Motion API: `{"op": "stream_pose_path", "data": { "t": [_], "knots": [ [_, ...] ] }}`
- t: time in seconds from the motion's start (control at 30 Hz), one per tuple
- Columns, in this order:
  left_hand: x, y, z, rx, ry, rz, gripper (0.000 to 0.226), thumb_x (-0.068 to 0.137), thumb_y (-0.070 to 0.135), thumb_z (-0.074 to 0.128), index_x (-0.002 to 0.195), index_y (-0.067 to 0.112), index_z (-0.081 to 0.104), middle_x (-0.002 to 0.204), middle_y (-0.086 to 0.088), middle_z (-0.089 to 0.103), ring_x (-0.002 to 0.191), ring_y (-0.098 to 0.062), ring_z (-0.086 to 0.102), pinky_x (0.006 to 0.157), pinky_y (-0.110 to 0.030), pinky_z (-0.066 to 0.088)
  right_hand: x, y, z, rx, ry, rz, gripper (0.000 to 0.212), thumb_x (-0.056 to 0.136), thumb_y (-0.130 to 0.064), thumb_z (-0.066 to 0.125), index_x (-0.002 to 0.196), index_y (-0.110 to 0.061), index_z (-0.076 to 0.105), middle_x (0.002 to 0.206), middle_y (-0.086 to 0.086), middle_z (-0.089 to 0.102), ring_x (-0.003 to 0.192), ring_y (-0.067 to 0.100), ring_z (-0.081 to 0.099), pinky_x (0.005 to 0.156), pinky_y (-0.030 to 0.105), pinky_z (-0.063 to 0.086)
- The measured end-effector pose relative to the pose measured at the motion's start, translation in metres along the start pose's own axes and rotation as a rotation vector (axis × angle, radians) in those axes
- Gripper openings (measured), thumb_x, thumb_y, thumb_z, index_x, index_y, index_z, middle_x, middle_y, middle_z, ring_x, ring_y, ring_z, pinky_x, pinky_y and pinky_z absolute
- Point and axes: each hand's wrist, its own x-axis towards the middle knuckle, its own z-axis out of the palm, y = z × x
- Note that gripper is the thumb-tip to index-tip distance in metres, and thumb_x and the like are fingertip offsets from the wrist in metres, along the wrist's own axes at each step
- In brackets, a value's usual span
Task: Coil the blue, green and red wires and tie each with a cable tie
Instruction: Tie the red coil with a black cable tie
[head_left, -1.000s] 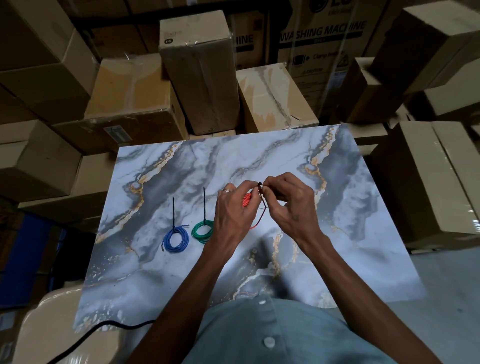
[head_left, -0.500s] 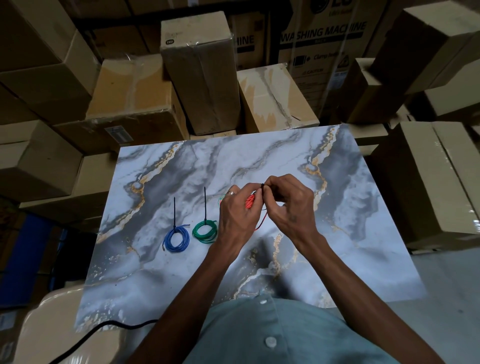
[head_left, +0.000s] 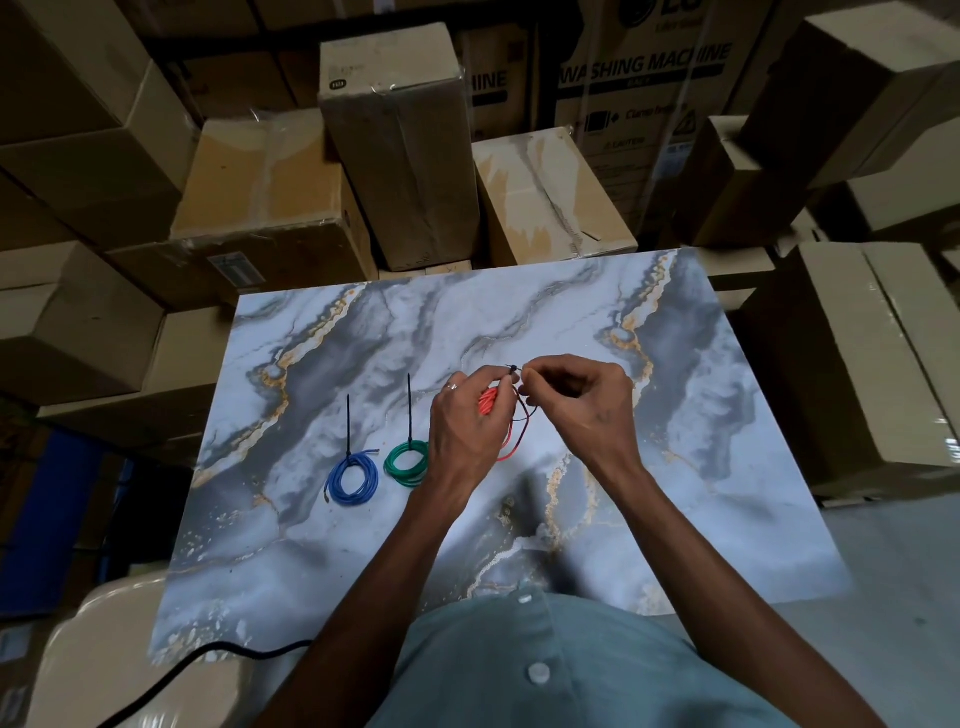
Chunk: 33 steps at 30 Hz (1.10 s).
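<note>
On the marble table (head_left: 675, 467) lies a blue wire coil (head_left: 353, 475), bound with a black cable tie whose tail points away from me. Beside it on the right is a green wire coil (head_left: 404, 463), tied the same way and partly hidden by my left wrist. My left hand (head_left: 467, 421) holds the red wire coil (head_left: 489, 402) above the table. My right hand (head_left: 576, 402) pinches a black cable tie (head_left: 514, 370) at the top of the red coil. Part of the red loop hangs below, between my hands.
Cardboard boxes (head_left: 400, 140) are stacked close behind the table and on both sides. A black cable (head_left: 218, 657) runs across a beige chair (head_left: 104, 670) at the lower left. Grey floor shows at the right.
My hands have stayed together at the red coil, with small finger movements on the cable tie. The blue and green coils have not moved.
</note>
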Motion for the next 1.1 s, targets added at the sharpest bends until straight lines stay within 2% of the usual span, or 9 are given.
{"op": "stream_pose_path", "data": {
  "t": [0.1,0.3,0.4,0.5,0.67,0.83,0.93,1.03,1.1],
  "knots": [
    [0.0,-0.001,0.001,0.008,-0.03,0.026,0.026,0.095,0.036,0.05,0.106,0.026,0.071,0.087,-0.003,0.068,0.082,-0.016,0.061,0.073,-0.034,0.051,0.001,0.001,0.002,0.003,-0.027,0.002,0.011,0.088,-0.004,0.071,0.086,-0.009,0.08,0.08,0.002,0.078,0.078,0.021,0.076,0.081,0.044,0.063],
    [0.002,-0.008,0.0,-0.037,-0.057,0.021,0.023,0.095,0.031,0.051,0.101,0.024,0.072,0.086,0.002,0.071,0.084,-0.016,0.063,0.074,-0.039,0.052,0.005,0.004,0.001,0.021,-0.033,0.046,0.006,0.089,-0.016,0.079,0.09,-0.012,0.083,0.081,-0.004,0.079,0.08,0.007,0.075,0.079,0.026,0.059],
    [0.004,-0.012,-0.005,-0.067,-0.122,-0.002,0.024,0.092,0.032,0.051,0.098,0.025,0.074,0.088,0.005,0.072,0.085,-0.013,0.066,0.077,-0.038,0.053,0.014,0.01,-0.006,0.054,-0.062,0.209,0.023,0.093,-0.038,0.073,0.089,-0.018,0.083,0.078,-0.007,0.076,0.074,0.0,0.066,0.076,0.025,0.051],
    [0.0,-0.009,-0.004,-0.102,-0.187,0.012,0.023,0.093,0.026,0.053,0.094,0.021,0.075,0.088,0.008,0.073,0.085,-0.012,0.067,0.08,-0.039,0.054,0.021,0.013,-0.01,0.11,-0.137,0.365,0.033,0.095,-0.048,0.067,0.092,-0.019,0.084,0.077,-0.011,0.067,0.075,0.006,0.055,0.075,0.029,0.046],
    [-0.002,-0.007,-0.006,-0.155,-0.207,-0.006,0.021,0.096,0.02,0.055,0.098,0.018,0.076,0.091,0.011,0.074,0.089,-0.008,0.069,0.084,-0.034,0.055,0.016,0.011,-0.007,0.129,-0.206,0.395,0.02,0.089,-0.03,0.076,0.092,-0.011,0.082,0.081,-0.008,0.074,0.076,0.001,0.061,0.077,0.032,0.046],
    [-0.001,-0.003,-0.005,-0.277,-0.22,-0.083,0.02,0.098,0.015,0.057,0.098,0.012,0.076,0.09,0.007,0.075,0.087,-0.005,0.069,0.081,-0.023,0.054,0.018,0.01,-0.01,0.26,-0.235,0.418,0.008,0.089,-0.013,0.074,0.092,-0.009,0.08,0.086,-0.003,0.074,0.076,0.0,0.062,0.078,0.03,0.043],
    [-0.002,0.002,-0.004,-0.455,-0.17,-0.254,0.02,0.099,0.009,0.056,0.099,0.003,0.076,0.084,0.006,0.075,0.077,-0.004,0.067,0.071,-0.017,0.051,0.017,0.007,-0.005,0.278,-0.172,0.408,0.006,0.088,-0.013,0.075,0.085,-0.012,0.079,0.082,-0.004,0.074,0.077,0.0,0.064,0.079,0.03,0.044],
    [-0.004,0.001,-0.005,-0.478,-0.166,-0.296,0.019,0.097,0.006,0.058,0.096,0.002,0.077,0.082,0.004,0.076,0.075,-0.004,0.068,0.07,-0.017,0.052,0.022,0.004,-0.008,0.337,-0.028,0.407,0.009,0.089,-0.01,0.074,0.084,-0.016,0.078,0.076,-0.012,0.074,0.074,-0.006,0.064,0.079,0.027,0.044],
    [-0.006,-0.002,-0.005,-0.532,-0.155,-0.352,0.019,0.096,0.008,0.059,0.091,0.007,0.078,0.083,0.001,0.077,0.075,-0.005,0.066,0.071,-0.02,0.051,0.028,0.002,-0.013,0.347,0.066,0.387,0.009,0.088,-0.011,0.075,0.083,-0.018,0.079,0.083,-0.011,0.077,0.087,0.0,0.068,0.08,0.027,0.046]
  ]
}}
